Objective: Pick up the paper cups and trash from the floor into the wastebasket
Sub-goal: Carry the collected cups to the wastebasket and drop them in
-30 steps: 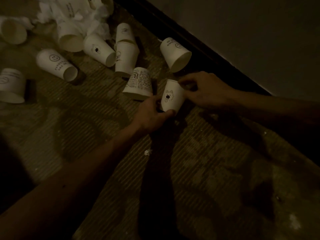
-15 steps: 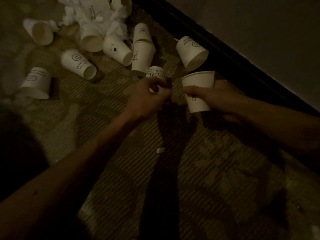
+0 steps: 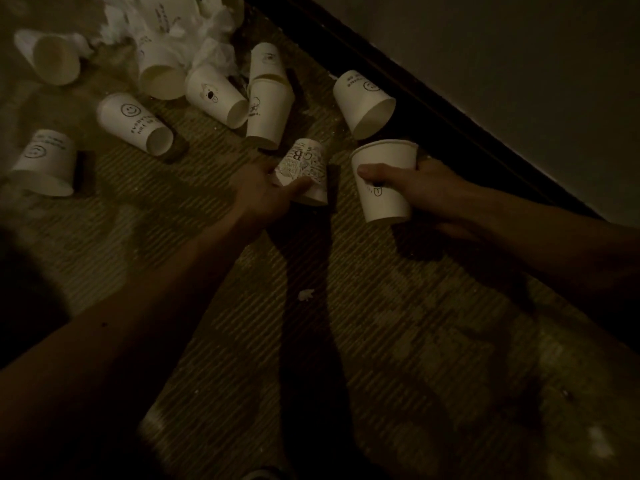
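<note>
The right hand (image 3: 429, 192) grips a white paper cup (image 3: 384, 181) held upright above the carpet (image 3: 415, 341). The thumb (image 3: 372, 173) presses across its front wall and the fingers wrap round the far side. Just to its left, the left hand (image 3: 261, 194) is at a scribble-printed cup (image 3: 306, 168) that stands mouth-down and tilted on the floor. The thumb lies along this cup's lower front and the fingers curl at its left side, so the hand clasps it. The two hands are apart, with each cup between them.

Beyond the held cup, a smiley-face cup (image 3: 363, 102) lies on its side close to the dark baseboard (image 3: 433, 109), its mouth toward the right hand. Farther left, a nested pair of cups (image 3: 268, 105) lies just past the left hand's fingers. Beside it lies a dog-print cup (image 3: 214, 95), also on its side. Another smiley cup (image 3: 135, 123) lies well left, and an upturned cup (image 3: 45, 164) sits near the frame edge. More cups sit in crumpled tissue (image 3: 211, 43) at the top. A small white scrap (image 3: 306, 294) lies on the carpet between the forearms.
</note>
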A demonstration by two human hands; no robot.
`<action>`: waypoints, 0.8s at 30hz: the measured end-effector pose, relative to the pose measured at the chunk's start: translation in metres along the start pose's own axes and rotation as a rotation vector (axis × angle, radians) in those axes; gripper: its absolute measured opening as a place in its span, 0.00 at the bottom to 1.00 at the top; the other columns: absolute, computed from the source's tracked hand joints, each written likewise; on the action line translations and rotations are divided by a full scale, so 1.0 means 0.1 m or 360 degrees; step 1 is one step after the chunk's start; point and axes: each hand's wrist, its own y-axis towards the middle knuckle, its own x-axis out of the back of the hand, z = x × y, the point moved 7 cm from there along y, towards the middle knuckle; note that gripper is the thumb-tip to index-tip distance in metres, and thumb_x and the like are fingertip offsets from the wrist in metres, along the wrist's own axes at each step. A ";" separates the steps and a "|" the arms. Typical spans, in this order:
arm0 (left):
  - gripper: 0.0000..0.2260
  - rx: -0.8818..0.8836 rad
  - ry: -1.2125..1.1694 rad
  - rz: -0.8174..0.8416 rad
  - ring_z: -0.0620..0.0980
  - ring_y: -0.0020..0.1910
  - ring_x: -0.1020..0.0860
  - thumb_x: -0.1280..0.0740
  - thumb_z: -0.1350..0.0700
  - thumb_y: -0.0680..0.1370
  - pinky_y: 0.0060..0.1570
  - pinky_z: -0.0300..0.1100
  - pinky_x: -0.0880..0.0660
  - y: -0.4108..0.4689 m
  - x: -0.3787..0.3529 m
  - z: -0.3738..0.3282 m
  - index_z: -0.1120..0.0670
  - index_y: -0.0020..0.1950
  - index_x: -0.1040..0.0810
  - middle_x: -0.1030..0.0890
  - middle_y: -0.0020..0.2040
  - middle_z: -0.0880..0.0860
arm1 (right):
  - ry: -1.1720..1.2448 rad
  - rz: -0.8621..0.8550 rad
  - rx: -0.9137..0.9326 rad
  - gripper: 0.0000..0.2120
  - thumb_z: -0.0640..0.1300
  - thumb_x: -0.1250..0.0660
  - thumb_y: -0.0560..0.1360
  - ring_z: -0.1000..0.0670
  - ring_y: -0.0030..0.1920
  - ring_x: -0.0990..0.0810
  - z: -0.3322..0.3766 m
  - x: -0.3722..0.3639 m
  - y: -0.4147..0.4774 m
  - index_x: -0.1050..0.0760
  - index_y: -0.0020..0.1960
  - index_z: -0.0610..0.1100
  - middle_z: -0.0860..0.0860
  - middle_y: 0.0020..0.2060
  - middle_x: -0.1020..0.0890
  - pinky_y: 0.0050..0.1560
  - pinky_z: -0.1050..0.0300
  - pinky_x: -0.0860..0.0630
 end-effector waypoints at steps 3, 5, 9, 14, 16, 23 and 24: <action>0.30 -0.0010 -0.0280 0.0056 0.39 0.50 0.22 0.24 0.48 0.73 0.41 0.32 0.22 -0.16 -0.09 -0.01 0.52 0.72 0.28 0.23 0.59 0.46 | 0.0127 0.0095 0.0012 0.39 0.57 0.22 0.65 0.46 0.53 0.17 0.03 -0.05 0.00 0.31 0.70 0.43 0.46 0.57 0.19 0.53 0.44 0.19; 0.32 -0.0008 -0.0388 0.0120 0.42 0.53 0.22 0.24 0.48 0.73 0.43 0.37 0.21 -0.26 -0.16 -0.01 0.48 0.74 0.32 0.25 0.62 0.45 | 0.0250 0.0168 0.0061 0.37 0.56 0.23 0.66 0.47 0.56 0.17 0.06 -0.10 -0.01 0.29 0.69 0.43 0.46 0.59 0.18 0.58 0.45 0.21; 0.28 -0.0028 -0.0571 0.0246 0.46 0.51 0.17 0.28 0.47 0.76 0.39 0.39 0.20 -0.36 -0.32 -0.13 0.45 0.75 0.32 0.23 0.62 0.47 | 0.0425 0.0340 0.0087 0.23 0.54 0.27 0.69 0.47 0.54 0.16 0.10 -0.18 -0.03 0.24 0.62 0.49 0.48 0.53 0.15 0.55 0.45 0.20; 0.22 -0.0028 -0.0575 0.0531 0.46 0.44 0.17 0.35 0.47 0.81 0.42 0.43 0.18 -0.40 -0.52 -0.29 0.41 0.75 0.34 0.17 0.50 0.42 | 0.0498 0.0549 0.0091 0.24 0.60 0.30 0.69 0.45 0.54 0.15 0.15 -0.13 -0.04 0.24 0.62 0.50 0.47 0.53 0.15 0.54 0.42 0.20; 0.21 -0.0018 -0.0523 0.0625 0.42 0.44 0.18 0.37 0.47 0.82 0.42 0.40 0.18 -0.41 -0.60 -0.30 0.41 0.75 0.34 0.19 0.52 0.43 | 0.0480 0.0511 0.0061 0.26 0.61 0.29 0.68 0.44 0.54 0.16 0.12 -0.08 -0.02 0.24 0.62 0.49 0.47 0.53 0.15 0.54 0.40 0.21; 0.10 -0.0069 -0.0266 0.0369 0.38 0.35 0.20 0.38 0.49 0.83 0.28 0.30 0.25 -0.09 -0.62 -0.47 0.51 0.58 0.21 0.20 0.45 0.46 | 0.0390 0.0178 -0.0055 0.20 0.60 0.30 0.68 0.45 0.53 0.16 0.00 0.22 0.04 0.22 0.55 0.50 0.47 0.50 0.14 0.52 0.43 0.20; 0.10 -0.0093 -0.0224 0.0247 0.40 0.36 0.20 0.36 0.50 0.82 0.28 0.32 0.24 0.00 -0.60 -0.52 0.53 0.59 0.21 0.20 0.45 0.47 | 0.0392 0.0135 -0.0055 0.18 0.60 0.30 0.70 0.46 0.53 0.16 0.00 0.27 0.04 0.23 0.54 0.51 0.48 0.50 0.14 0.52 0.43 0.20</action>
